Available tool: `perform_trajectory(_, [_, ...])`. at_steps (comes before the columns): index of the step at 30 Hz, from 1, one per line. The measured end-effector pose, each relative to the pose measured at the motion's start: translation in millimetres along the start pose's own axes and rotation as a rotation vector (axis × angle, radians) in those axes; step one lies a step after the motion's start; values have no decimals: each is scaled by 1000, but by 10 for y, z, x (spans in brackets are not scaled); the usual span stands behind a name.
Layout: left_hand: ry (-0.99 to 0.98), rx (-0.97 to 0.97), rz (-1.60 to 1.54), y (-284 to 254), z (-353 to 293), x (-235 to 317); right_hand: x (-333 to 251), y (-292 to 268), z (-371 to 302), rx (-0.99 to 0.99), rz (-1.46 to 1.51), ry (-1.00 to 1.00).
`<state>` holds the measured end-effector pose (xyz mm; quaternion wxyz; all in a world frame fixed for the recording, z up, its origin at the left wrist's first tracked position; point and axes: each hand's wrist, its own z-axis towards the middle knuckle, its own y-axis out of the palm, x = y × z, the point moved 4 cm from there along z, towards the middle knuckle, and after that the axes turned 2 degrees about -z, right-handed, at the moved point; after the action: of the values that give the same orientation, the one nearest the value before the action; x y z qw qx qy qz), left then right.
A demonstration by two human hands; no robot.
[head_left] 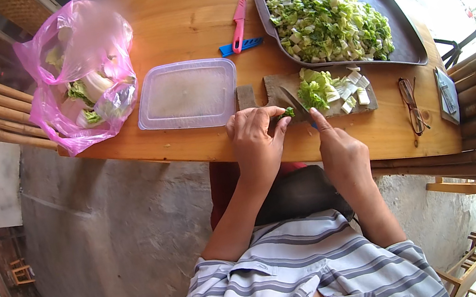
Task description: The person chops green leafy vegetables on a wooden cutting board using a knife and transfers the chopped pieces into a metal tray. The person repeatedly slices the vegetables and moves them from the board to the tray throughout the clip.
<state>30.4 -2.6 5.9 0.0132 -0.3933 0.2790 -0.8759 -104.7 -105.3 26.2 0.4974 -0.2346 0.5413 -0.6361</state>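
Observation:
A wooden cutting board (327, 112) lies at the table's near edge. On its left part my left hand (256, 136) presses down with curled fingers on a dark green leaf piece (289, 112); most of what it holds is hidden under the fingers. My right hand (341, 146) grips a knife (295, 100), index finger along its back, the blade slanting up and left just right of the leaf. Beyond the blade sit cut pale green leaves (315, 89) and white stem pieces (352, 89) on the board.
A grey tray (405, 33) heaped with chopped cabbage (326, 18) stands at the far right. Left are a clear plastic lid or box (187, 97) and a pink bag (58, 85) of cabbage. A pink-handled knife (239, 24) lies over a blue one (251, 43); glasses (412, 108) lie right.

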Motion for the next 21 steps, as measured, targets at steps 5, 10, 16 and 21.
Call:
perform_trajectory(5, [52, 36, 64, 13, 16, 61, 85, -104, 9, 107, 157, -19])
perform_trajectory(10, [71, 50, 77, -21, -6, 21, -61, -150, -38, 36, 201, -28])
perform_trajectory(16, [34, 41, 49, -47, 7, 38, -120, -124, -88, -6, 182, -24])
perform_trajectory(21, [44, 33, 36, -47, 13, 39, -161, -93, -121, -25, 135, -43])
